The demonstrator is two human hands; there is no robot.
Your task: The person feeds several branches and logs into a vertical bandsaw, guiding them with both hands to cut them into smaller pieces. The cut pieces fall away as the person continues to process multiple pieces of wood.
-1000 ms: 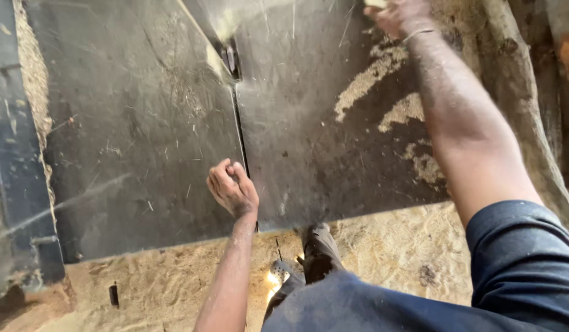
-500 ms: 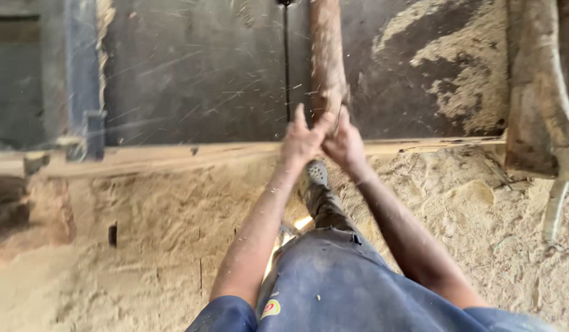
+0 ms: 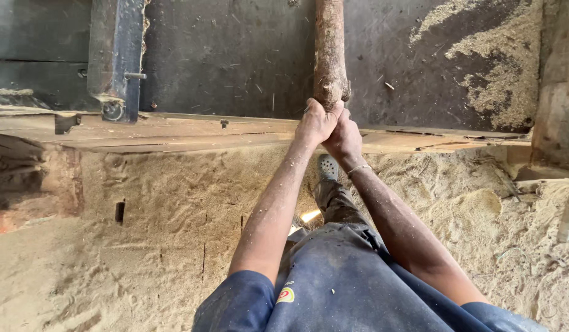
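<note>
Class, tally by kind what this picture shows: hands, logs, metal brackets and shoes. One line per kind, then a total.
Hands: 2, left hand and right hand
Logs: 1, log
Metal brackets: 1, metal bracket
Shoes: 1, grey shoe
Total: 5

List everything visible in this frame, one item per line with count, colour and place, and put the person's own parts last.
log: one, reddish-brown with rough bark, lying on the dark table from the top edge down to the hands.
dark table: one, grey-black, scratched, across the top.
metal bracket: one, dark grey, upper left, with a bolt and a small wheel.
wooden edge board: one, pale brown, along the table's near edge.
sawdust: pale tan, covering the floor, with loose patches on the table at upper right.
shoe: one, grey, perforated, below the hands.
trousers: dark blue, bottom centre.
left hand: fingers gripping the log's near end.
right hand: pressed against the left, at the log's end; thin bracelet on the wrist.
</note>
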